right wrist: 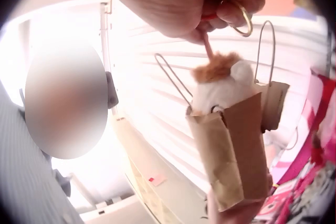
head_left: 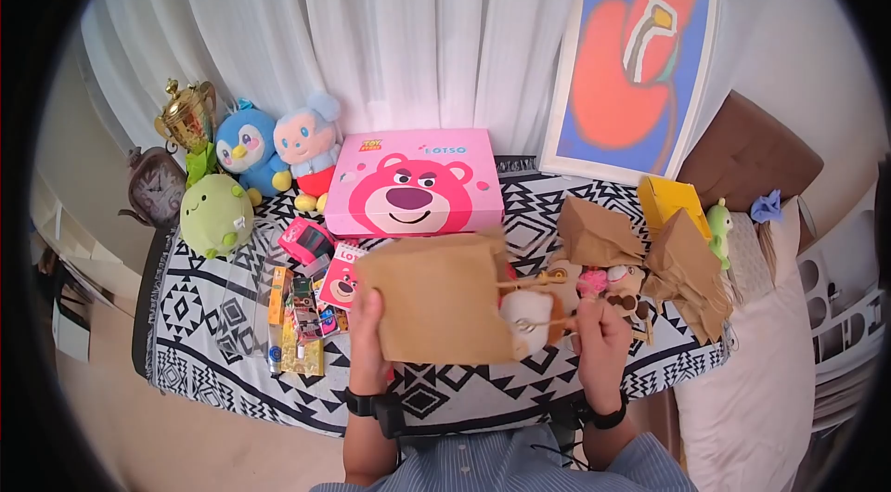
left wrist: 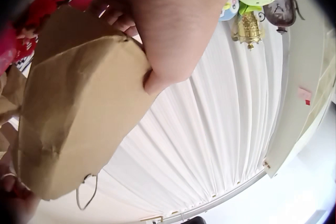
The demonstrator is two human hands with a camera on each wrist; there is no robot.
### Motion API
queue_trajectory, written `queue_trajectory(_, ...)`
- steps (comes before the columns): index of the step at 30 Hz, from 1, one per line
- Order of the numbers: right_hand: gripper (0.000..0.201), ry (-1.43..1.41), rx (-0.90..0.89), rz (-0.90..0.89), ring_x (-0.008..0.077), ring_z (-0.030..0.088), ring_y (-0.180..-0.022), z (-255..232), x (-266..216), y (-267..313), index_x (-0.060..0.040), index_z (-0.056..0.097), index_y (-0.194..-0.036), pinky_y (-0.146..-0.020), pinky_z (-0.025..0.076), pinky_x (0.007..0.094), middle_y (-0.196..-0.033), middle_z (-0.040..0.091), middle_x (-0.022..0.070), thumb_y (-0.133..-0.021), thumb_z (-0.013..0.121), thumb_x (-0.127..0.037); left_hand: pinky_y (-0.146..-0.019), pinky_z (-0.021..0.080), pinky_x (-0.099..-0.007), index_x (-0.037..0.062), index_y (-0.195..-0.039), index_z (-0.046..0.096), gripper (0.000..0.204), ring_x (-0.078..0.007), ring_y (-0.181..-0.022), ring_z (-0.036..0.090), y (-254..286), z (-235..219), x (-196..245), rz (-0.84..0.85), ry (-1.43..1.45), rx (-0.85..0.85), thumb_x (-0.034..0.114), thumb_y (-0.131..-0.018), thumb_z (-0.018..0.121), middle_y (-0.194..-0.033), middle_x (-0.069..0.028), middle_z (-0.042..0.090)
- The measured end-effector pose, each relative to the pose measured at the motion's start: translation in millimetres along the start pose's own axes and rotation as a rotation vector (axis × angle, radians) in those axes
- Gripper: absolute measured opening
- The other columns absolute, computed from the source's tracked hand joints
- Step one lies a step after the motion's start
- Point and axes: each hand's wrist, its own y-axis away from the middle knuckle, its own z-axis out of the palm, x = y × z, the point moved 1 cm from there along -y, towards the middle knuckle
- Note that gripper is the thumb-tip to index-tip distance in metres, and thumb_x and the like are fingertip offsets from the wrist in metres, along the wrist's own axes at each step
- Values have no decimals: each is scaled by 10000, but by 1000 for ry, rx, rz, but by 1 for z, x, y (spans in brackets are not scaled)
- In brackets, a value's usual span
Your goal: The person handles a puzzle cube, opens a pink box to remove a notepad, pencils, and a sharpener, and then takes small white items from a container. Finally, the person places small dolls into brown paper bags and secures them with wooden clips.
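Bright, diffuse light; the right wrist view glares white at left, and dark edges curve every view.

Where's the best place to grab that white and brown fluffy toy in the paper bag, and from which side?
Probably by the strap at its crown, coming from the open end of the paper bag, where the right hand holds it. The plush toy pokes its head out there, while the bag hides its lower body.
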Motion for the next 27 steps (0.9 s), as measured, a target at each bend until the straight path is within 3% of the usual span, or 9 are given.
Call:
queue_trajectory(2,272,-51,10,99,16,372,-471,4,-14,-9,-81,471,-695,-411,316,209,-579,445,-45,-947,559,-135,-977,419,-331,4,-1344,405,579,-197,-1170,517,-1,-7,5,36,2,-1,398,-937,525,-1291,-113,512)
queue_trajectory(4,276,-464,63,318,26,362,-449,5,-21,-22,-99,477,-701,-402,314,215,-565,411,-48,-949,567,-181,-968,430,-332,14,-1346,408,524,-196,-1153,534,-1,-9,9,44,160,125,371,-968,477,-1284,-110,524)
queue_trajectory(5,248,-509,82,379,47,396,-466,3,-25,-28,-100,488,-719,-421,323,218,-596,435,-38,-936,586,-170,-945,452,-336,33,-1334,428,473,-195,-1123,558,4,-1,17,56,231,160,352,-986,445,-1269,-94,540)
queue_trajectory(8,226,-563,-48,309,59,432,-508,4,-17,-46,-89,491,-726,-467,341,210,-631,457,-38,-921,596,-132,-921,469,-336,45,-1322,444,463,-195,-1099,574,8,-16,18,64,294,248,363,-985,446,-1252,-80,555)
queue_trajectory(12,102,-529,-161,233,90,469,-548,7,-5,-63,-59,507,-818,-506,337,211,-687,506,-6,-869,584,-16,-902,480,-336,59,-1318,453,459,-194,-1080,586,11,-27,25,85,353,234,373,-983,450,-1240,-71,564)
queue_trajectory(14,81,-541,-161,257,94,468,-547,11,-10,-66,-43,514,-869,-501,330,218,-700,515,11,-854,573,12,-907,477,-336,66,-1322,451,460,-191,-1086,582,13,-34,25,101,324,289,376,-982,449,-1242,-66,563)
queue_trajectory(16,73,-475,-298,284,96,471,-550,14,-4,-73,-37,523,-878,-498,332,227,-705,518,16,-854,575,9,-910,475,-334,70,-1325,449,460,-189,-1090,579,16,-40,26,113,330,289,377,-981,452,-1246,-63,561)
queue_trajectory(22,99,-527,-222,290,104,547,-614,28,36,-77,-69,532,-885,-533,393,215,-734,548,13,-860,597,1,-920,468,-335,80,-1333,443,463,-187,-1100,573,19,-51,26,112,345,301,377,-979,458,-1257,-63,554)
queue_trajectory(27,244,-384,-105,170,75,486,-579,33,43,-71,-70,478,-714,-541,365,208,-694,535,8,-896,629,-132,-920,468,-340,79,-1331,444,458,-187,-1094,576,19,-47,23,89,330,301,369,-978,461,-1252,-65,559)
